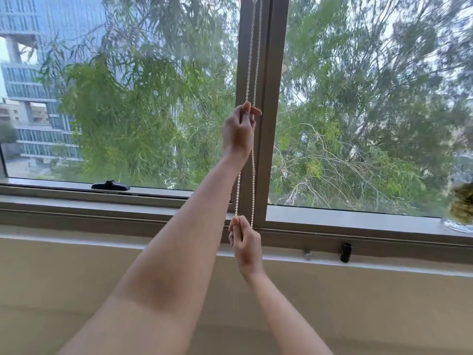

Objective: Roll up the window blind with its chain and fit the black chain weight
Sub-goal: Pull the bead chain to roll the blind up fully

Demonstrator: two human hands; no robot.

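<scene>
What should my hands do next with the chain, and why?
Probably pull the left hand down along the chain, then reach the right hand up for a fresh grip. Both hands pinch the chain, left high, right low by the sill, and the black weight sits unfitted on the ledge.

Wide window [266, 73] — trees [143, 98] beyond

Two hands [239, 129], one chain [253, 162], one black weight [345, 252].

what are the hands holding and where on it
Both pinch the bead chain: the left hand high up on its left strand in front of the window frame, the right hand lower on the same strand, at sill level.
</scene>
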